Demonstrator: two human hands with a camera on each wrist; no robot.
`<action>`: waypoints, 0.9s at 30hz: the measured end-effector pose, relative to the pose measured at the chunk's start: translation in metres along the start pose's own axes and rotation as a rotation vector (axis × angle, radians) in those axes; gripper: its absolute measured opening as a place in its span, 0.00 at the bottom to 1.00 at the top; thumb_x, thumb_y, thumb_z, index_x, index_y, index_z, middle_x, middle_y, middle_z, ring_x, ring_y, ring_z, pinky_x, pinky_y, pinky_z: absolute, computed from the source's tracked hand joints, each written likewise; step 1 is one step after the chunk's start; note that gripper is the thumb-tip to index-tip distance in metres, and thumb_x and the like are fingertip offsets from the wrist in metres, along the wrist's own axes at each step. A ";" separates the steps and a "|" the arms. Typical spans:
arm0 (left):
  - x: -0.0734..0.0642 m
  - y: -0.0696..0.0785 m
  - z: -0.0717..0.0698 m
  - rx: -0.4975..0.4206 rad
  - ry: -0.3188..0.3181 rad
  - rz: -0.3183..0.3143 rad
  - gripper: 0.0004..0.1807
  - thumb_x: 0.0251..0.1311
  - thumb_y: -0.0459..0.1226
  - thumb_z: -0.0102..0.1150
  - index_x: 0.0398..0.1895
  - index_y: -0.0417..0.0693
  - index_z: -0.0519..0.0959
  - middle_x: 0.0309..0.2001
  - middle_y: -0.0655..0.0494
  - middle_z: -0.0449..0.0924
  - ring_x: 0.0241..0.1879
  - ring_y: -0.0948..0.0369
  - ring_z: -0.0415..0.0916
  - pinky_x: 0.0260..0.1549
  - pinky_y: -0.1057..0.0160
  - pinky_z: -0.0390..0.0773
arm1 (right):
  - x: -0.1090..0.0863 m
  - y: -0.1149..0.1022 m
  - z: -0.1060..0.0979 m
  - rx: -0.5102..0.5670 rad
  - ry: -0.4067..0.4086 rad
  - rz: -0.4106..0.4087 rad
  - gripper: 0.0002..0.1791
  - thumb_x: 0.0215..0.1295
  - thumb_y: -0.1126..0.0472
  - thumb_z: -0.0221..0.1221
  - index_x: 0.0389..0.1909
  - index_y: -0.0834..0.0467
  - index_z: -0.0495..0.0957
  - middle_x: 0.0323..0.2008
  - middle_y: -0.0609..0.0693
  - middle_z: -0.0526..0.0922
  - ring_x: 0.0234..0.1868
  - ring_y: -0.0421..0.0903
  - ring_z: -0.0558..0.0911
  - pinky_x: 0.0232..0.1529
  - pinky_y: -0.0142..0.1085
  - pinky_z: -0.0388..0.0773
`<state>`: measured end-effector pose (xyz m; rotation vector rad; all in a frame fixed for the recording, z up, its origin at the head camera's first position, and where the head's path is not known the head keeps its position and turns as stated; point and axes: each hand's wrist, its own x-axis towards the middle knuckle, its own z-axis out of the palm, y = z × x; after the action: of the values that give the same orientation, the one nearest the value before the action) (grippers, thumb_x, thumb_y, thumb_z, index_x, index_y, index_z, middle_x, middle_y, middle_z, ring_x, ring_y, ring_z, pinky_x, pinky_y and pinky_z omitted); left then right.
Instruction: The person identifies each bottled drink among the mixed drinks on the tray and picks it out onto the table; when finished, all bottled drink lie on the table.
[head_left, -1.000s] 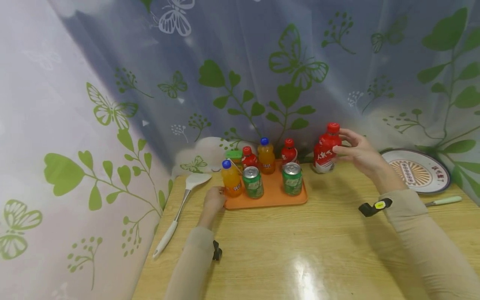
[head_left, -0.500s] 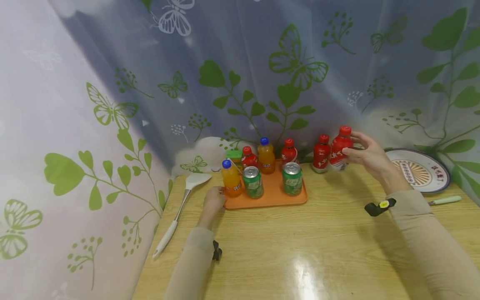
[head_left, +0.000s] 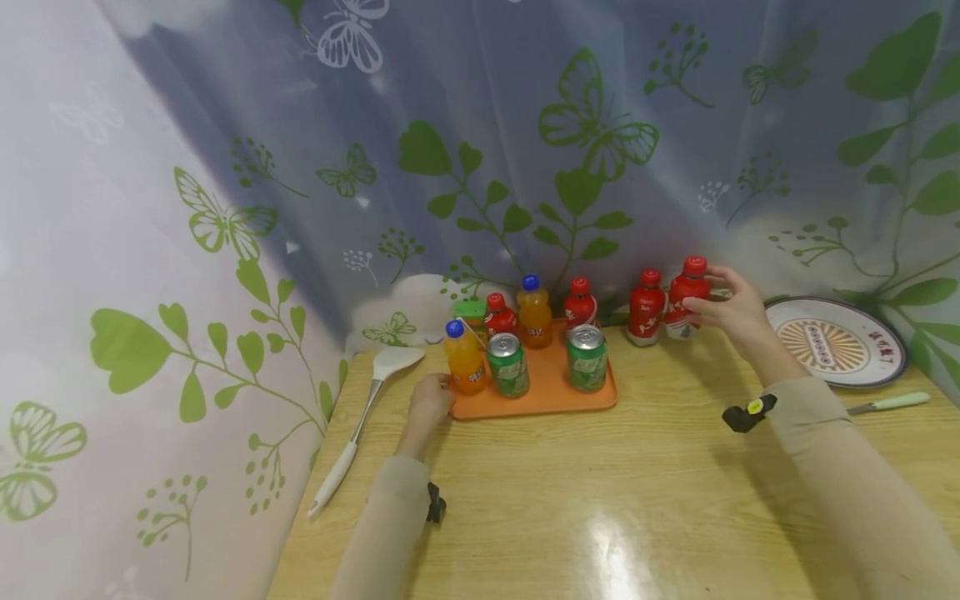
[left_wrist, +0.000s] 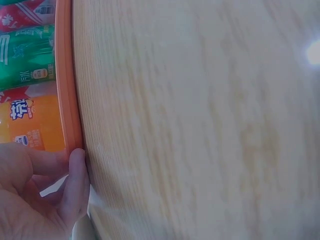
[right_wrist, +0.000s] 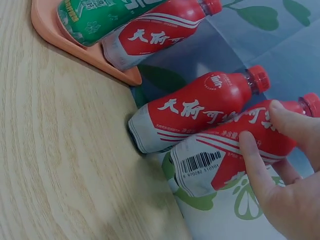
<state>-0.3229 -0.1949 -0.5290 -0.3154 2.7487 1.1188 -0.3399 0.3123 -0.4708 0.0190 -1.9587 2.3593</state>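
My right hand (head_left: 738, 315) grips a red soda bottle (head_left: 689, 287) with a red cap at the back of the table. In the right wrist view its barcode shows, and the thumb and fingers lie around its upper part. Close beside it, to the left, another red soda bottle (head_left: 646, 310) stands upright. My left hand (head_left: 429, 402) is at the front left corner of an orange tray (head_left: 536, 406); the left wrist view shows its fingers pinching the rim. On the tray are green cans (head_left: 587, 360), orange soda bottles (head_left: 467, 362) with blue caps and more red bottles (head_left: 580, 307).
A white-headed spatula (head_left: 352, 442) lies left of the tray. To the right are a round patterned plate (head_left: 877, 358) and a knife with a pale green handle (head_left: 903, 401). A printed curtain (head_left: 465, 108) hangs behind the table. A green object (head_left: 470, 310) sits at the tray's back left.
My right hand has moved the gripped bottle to the right and slightly down, uncovering the red bottle behind it. The left hand and the tray have stayed in place.
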 end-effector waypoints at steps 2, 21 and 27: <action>0.000 0.000 0.000 0.002 -0.004 -0.003 0.32 0.57 0.21 0.53 0.68 0.38 0.78 0.60 0.36 0.83 0.23 0.60 0.81 0.19 0.68 0.84 | 0.000 0.000 0.001 0.026 0.013 0.001 0.31 0.65 0.78 0.65 0.60 0.46 0.72 0.54 0.43 0.67 0.41 0.35 0.84 0.39 0.31 0.91; -0.001 0.001 -0.001 0.007 -0.006 -0.008 0.30 0.61 0.23 0.55 0.69 0.39 0.78 0.57 0.39 0.84 0.32 0.59 0.81 0.22 0.70 0.83 | 0.016 0.021 -0.004 -0.204 0.105 -0.016 0.33 0.65 0.72 0.69 0.67 0.52 0.69 0.51 0.40 0.68 0.37 0.30 0.84 0.40 0.29 0.90; 0.002 0.002 -0.001 -0.003 -0.016 -0.026 0.30 0.61 0.22 0.55 0.69 0.39 0.78 0.58 0.39 0.84 0.30 0.60 0.80 0.21 0.71 0.82 | 0.019 0.027 -0.007 -0.215 0.114 0.004 0.36 0.66 0.72 0.68 0.72 0.55 0.66 0.53 0.40 0.67 0.39 0.31 0.82 0.42 0.31 0.91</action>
<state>-0.3252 -0.1946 -0.5277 -0.3405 2.7213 1.1146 -0.3603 0.3155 -0.4975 -0.1282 -2.1448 2.0879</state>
